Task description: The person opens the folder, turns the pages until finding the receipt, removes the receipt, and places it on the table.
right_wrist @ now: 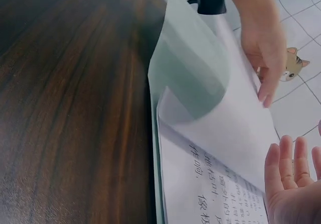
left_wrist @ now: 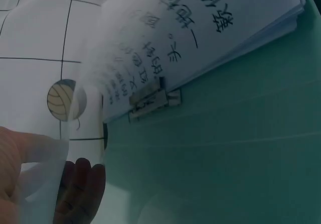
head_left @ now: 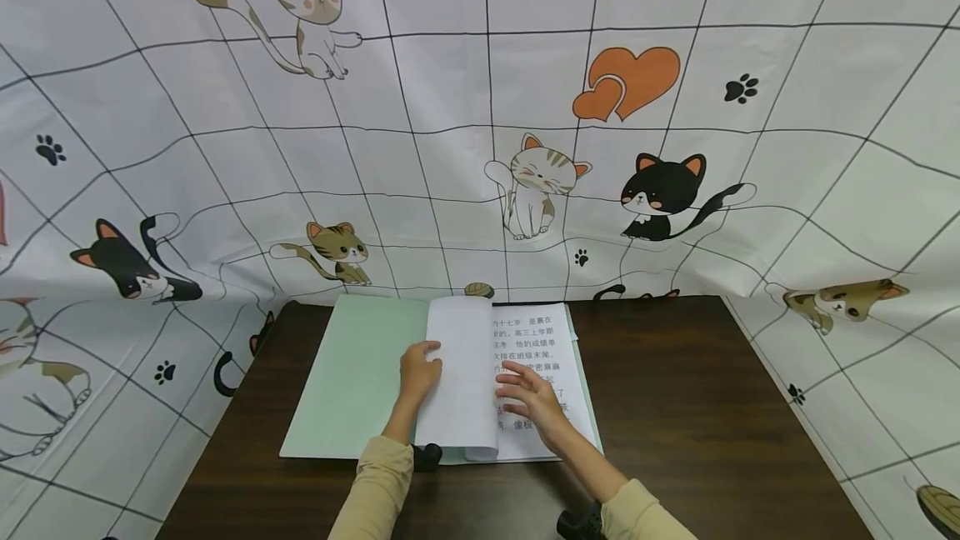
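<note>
A pale green folder (head_left: 352,373) lies spread on the dark table, with printed pages (head_left: 528,332) on its right side. One white sheet (head_left: 461,373) is lifted and bent over toward the left, its blank back facing up. At its left edge, my left hand (head_left: 417,377) holds this sheet between thumb and fingers; in the left wrist view the fingers (left_wrist: 83,191) show behind the paper. My right hand (head_left: 534,400) hovers over the printed page, fingers spread and relaxed, holding nothing. A metal clasp (left_wrist: 153,101) fastens the pages along the fold.
Dark wood tabletop (head_left: 675,390) extends to both sides of the folder. Behind it hangs a white gridded cloth (head_left: 435,165) printed with cats. Black wrist straps (head_left: 427,457) show at both sleeves.
</note>
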